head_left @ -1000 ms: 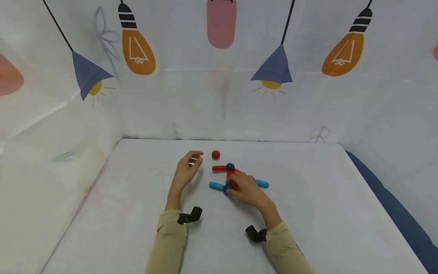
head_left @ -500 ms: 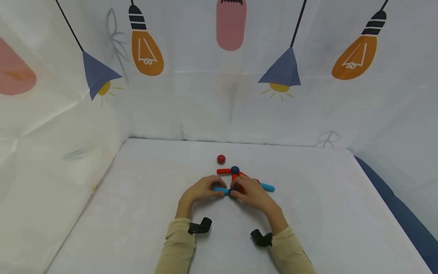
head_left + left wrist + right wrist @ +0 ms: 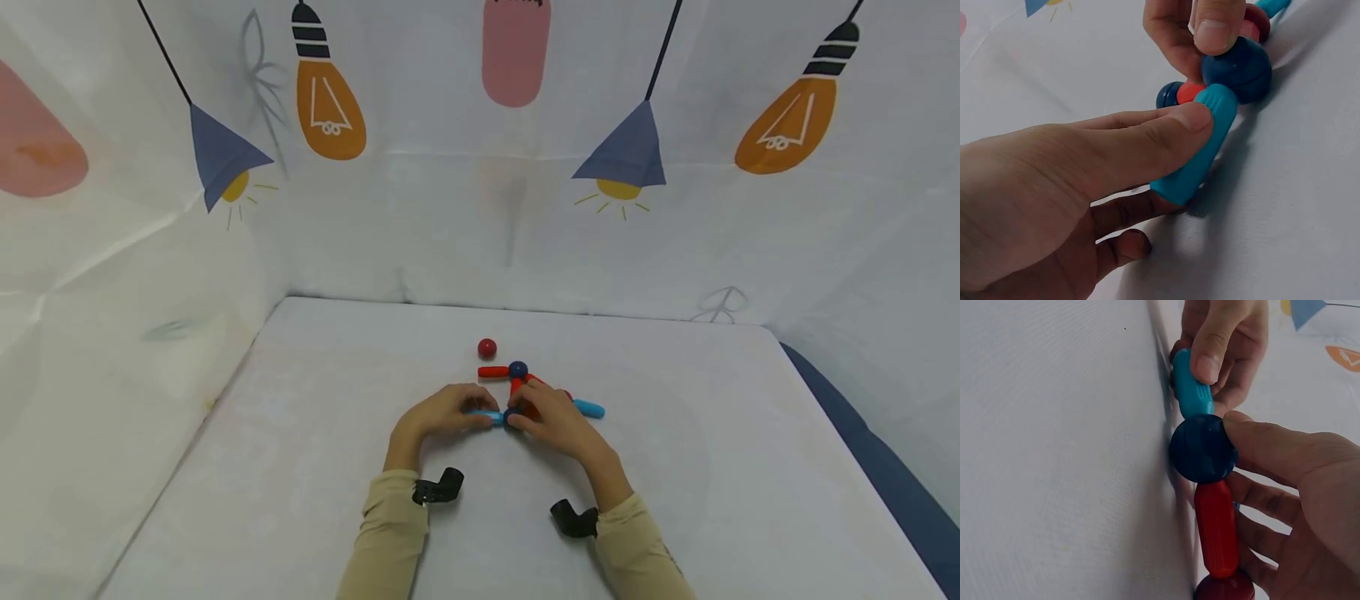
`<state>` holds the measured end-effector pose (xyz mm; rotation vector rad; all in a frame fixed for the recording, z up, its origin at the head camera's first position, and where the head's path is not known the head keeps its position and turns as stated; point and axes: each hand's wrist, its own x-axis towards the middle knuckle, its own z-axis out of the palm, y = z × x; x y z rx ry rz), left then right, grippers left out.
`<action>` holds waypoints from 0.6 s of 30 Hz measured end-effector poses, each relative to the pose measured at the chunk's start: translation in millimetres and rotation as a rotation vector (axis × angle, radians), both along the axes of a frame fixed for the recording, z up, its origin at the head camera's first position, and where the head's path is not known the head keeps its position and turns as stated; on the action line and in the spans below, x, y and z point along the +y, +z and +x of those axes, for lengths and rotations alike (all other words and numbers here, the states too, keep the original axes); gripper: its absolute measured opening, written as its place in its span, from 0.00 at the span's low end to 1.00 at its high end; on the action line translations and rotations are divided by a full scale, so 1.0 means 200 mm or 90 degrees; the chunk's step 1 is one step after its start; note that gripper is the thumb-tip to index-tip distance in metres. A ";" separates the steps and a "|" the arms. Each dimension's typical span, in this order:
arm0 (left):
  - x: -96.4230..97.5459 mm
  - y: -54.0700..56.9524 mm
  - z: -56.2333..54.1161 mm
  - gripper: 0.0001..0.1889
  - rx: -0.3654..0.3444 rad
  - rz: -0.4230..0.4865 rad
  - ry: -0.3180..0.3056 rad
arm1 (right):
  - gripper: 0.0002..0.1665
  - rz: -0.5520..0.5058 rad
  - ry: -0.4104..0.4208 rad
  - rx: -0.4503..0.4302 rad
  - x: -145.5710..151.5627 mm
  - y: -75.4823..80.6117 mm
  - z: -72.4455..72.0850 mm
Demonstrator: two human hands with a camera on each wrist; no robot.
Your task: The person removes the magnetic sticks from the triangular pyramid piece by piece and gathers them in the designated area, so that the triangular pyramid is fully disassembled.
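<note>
Between thumb and fingers, my left hand (image 3: 442, 415) pinches a light-blue rod (image 3: 1196, 164). The rod's far end meets a dark blue ball (image 3: 1204, 450). My right hand (image 3: 557, 423) holds that ball, thumb on its side and fingers behind. From the ball a red rod (image 3: 1216, 528) runs to a dark red ball (image 3: 1225, 589). Farther back, a second dark blue ball (image 3: 517, 369) joins red rods, one of them a red rod (image 3: 492, 372) pointing left. Another light-blue rod (image 3: 589, 408) sticks out at the right, past my right hand, which hides part of the figure.
A loose red ball (image 3: 487, 348) lies behind the figure on the white table (image 3: 315, 375). A white cloth wall (image 3: 450, 233) printed with lamps rises behind the table's back edge. Dark blue fabric (image 3: 855, 433) hangs along the right side.
My left hand came down and to the right from beside the figure and took hold of the light-blue rod. My right hand stayed at the dark blue ball. The head view shifted slightly.
</note>
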<state>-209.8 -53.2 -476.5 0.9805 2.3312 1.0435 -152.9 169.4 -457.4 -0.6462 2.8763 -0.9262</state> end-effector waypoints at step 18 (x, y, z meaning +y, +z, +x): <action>-0.23 0.02 -0.10 0.10 0.063 0.018 0.228 | 0.13 0.024 -0.022 -0.040 0.00 0.01 0.01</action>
